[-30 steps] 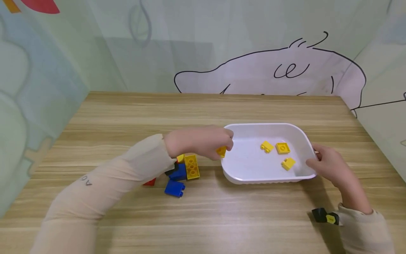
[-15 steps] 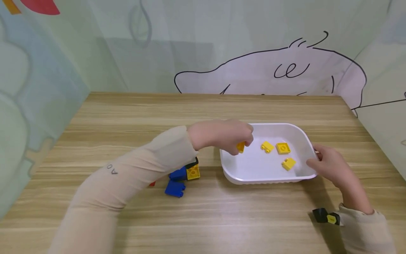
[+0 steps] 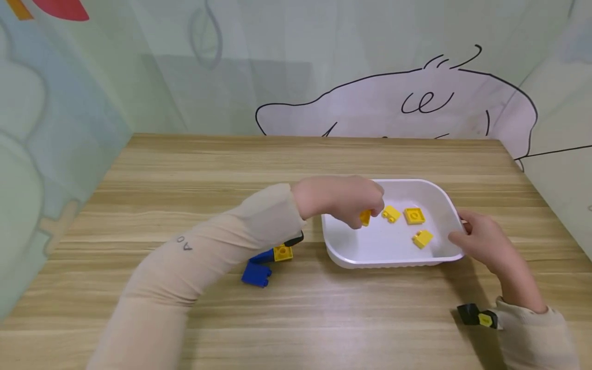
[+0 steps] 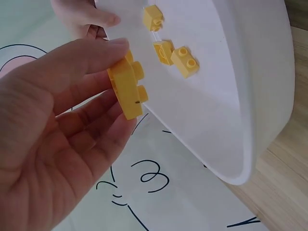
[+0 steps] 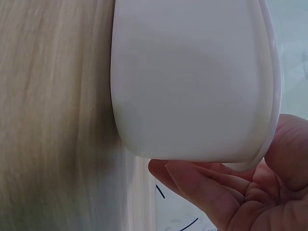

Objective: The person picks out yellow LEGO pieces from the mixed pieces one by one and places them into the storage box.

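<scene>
My left hand is over the left half of a white plastic tub, pinching a yellow toy building brick between thumb and fingers. Two of the brick's studs show in the left wrist view. Inside the tub lie three more yellow bricks: one on its side, one with its hollow underside up, and one nearer the front. At the tub's right end my right hand grips the rim, thumb on the inside and fingers beneath the outer wall, as the right wrist view also shows.
Left of the tub, on the wooden table, lie a blue brick, another blue brick and a yellow brick, partly covered by my left sleeve. A wall with printed drawings stands behind the table.
My left hand has moved right with the yellow brick, from the tub's left rim to over its inside. My right hand has stayed on the rim.
</scene>
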`<state>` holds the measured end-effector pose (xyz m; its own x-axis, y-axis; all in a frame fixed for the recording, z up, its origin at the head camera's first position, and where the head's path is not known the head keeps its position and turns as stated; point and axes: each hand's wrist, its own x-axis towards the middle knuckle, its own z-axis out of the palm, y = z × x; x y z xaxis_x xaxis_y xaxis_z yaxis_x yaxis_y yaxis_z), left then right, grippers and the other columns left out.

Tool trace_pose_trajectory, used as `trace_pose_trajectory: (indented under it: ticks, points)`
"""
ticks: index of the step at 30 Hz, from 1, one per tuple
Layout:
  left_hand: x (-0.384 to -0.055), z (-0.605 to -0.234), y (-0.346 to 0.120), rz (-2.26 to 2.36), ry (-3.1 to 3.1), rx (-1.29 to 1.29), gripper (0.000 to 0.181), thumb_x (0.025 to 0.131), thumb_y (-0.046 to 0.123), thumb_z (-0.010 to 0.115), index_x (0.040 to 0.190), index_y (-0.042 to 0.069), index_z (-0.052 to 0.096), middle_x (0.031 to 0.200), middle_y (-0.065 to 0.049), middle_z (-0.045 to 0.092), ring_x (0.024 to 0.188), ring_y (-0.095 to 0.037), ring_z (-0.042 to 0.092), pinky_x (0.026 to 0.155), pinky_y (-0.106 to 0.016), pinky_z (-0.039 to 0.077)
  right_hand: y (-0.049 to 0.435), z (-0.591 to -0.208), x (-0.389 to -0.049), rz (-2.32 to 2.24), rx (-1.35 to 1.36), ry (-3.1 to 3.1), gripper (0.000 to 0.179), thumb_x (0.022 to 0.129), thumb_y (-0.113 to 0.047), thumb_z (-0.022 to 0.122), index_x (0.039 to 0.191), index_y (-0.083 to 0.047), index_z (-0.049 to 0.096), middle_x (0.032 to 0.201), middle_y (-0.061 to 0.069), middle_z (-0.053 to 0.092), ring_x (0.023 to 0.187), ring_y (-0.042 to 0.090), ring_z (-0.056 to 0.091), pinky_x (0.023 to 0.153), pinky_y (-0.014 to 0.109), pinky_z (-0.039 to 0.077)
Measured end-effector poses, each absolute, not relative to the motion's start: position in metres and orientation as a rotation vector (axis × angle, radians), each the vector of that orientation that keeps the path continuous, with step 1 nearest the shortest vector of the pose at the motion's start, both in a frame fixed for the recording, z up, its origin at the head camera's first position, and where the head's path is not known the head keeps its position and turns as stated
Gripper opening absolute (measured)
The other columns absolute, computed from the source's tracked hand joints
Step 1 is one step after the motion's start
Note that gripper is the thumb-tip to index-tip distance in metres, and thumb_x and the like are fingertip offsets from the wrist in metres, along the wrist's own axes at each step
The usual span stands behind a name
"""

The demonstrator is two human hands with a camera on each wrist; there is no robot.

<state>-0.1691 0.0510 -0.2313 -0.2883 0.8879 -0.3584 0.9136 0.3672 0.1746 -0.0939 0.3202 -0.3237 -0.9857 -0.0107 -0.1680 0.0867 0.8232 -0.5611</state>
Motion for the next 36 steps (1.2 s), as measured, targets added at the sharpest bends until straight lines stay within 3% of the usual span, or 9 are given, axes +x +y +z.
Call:
trace_pose_trajectory:
  ticks: [36]
  points:
    - [-0.171, -0.245, 0.092, -0.052, 2.207, 1.539, 0.026, 0.086, 0.013, 0.065, 0.11, 0.005, 0.063, 0.107, -0.002, 0.056, 0.096, -0.015, 0.048, 0.082, -0.019, 0.041, 0.319, -0.324, -0.093, -0.867, 0.044, 2.862, 0.047, 0.082, -0.005, 0.056, 0.12, 0.02, 0.045, 0.099, 0.034, 0.059, 0.076, 0.029, 0.057, 0.06, 0.031, 0.05]
